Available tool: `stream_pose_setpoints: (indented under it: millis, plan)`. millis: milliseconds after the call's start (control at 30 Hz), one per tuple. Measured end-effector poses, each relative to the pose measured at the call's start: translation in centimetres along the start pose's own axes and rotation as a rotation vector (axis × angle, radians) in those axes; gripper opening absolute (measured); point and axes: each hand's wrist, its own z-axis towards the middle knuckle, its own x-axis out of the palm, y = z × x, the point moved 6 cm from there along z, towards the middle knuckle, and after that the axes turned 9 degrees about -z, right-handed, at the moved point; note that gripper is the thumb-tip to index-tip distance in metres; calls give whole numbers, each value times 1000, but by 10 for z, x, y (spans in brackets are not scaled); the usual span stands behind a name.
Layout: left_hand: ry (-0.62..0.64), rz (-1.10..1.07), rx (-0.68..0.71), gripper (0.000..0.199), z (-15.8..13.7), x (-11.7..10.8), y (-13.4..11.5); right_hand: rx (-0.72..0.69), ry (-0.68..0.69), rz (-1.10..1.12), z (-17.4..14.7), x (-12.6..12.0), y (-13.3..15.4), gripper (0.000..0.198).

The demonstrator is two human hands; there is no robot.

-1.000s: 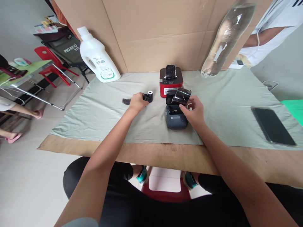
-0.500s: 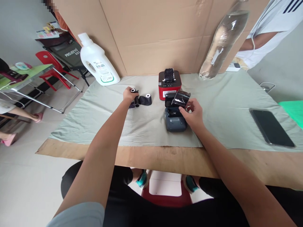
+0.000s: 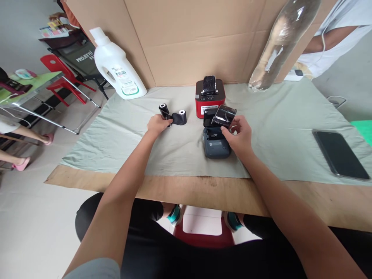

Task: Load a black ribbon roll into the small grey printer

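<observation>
My left hand (image 3: 158, 124) is at the left of the cloth, fingers closed around a black roll mostly hidden under them. Against it stands another black roll (image 3: 163, 110) with a white core, and a third black roll (image 3: 179, 117) lies to the right with its strip loose. My right hand (image 3: 240, 133) pinches a shiny black ribbon roll (image 3: 224, 115) at its lower right edge. That roll is tilted above a small dark-blue label printer (image 3: 217, 149), whose lid (image 3: 209, 118) is raised. Behind stands a red-and-black printer (image 3: 209, 101) with a black strip on top.
A white detergent bottle (image 3: 119, 71) leans at the back left and a clear bottle of liquid (image 3: 274, 54) at the back right, by a cardboard panel (image 3: 188, 42). A phone (image 3: 340, 154) lies on the right. Another person's arm (image 3: 331, 38) is behind the panel.
My left hand has moved down and toward me, off the upper black roll and onto the lower one. My right hand still holds the ribbon roll over the printer. The view has shifted slightly.
</observation>
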Motion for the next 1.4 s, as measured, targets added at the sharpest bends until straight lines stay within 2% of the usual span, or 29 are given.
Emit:
stream_pose_setpoints:
  millis: [100, 200, 300, 367, 567, 733, 967, 1067, 1133, 1167, 1233, 1333, 1400]
  plan:
    - [-7, -23, -3, 27, -3, -4, -5, -2, -7, -29, 1, -3, -1, 26]
    - [-49, -66, 57, 25, -15, -23, -3, -3, -32, -23, 2, -6, -2, 26]
    - [-211, -154, 168, 20, -34, -50, 4, -3, -45, -10, 3, -7, -4, 27]
    - [-307, -211, 226, 20, -45, -60, 12, 1, -37, -7, 2, -6, -5, 28]
    - [-366, -250, 288, 22, -50, -48, 36, -2, -28, -31, 2, -5, -4, 27]
    - [-343, -170, 206, 24, -38, -37, 49, -8, -34, -25, 2, -5, -3, 27]
    - [-331, -139, 175, 36, -33, -29, 51, -12, -16, 0, 1, -3, 1, 27]
    - [-424, -158, 188, 41, -43, -38, 48, -10, 46, 37, 3, 0, 1, 27]
    - [-478, -210, 286, 35, -56, -41, 36, -26, 107, 49, 5, 1, 1, 26]
    - [-462, -250, 357, 32, -63, -38, 25, -42, 139, 43, 5, 2, 1, 25]
    - [-337, -346, 507, 32, -80, -22, -1, -82, 201, 11, 6, 3, 2, 23]
    - [-21, -486, 726, 30, -106, 20, -48, -99, 271, -46, 8, 5, 2, 18]
    - [138, -555, 814, 33, -120, 47, -71, -64, 285, -85, 9, 5, 0, 16]
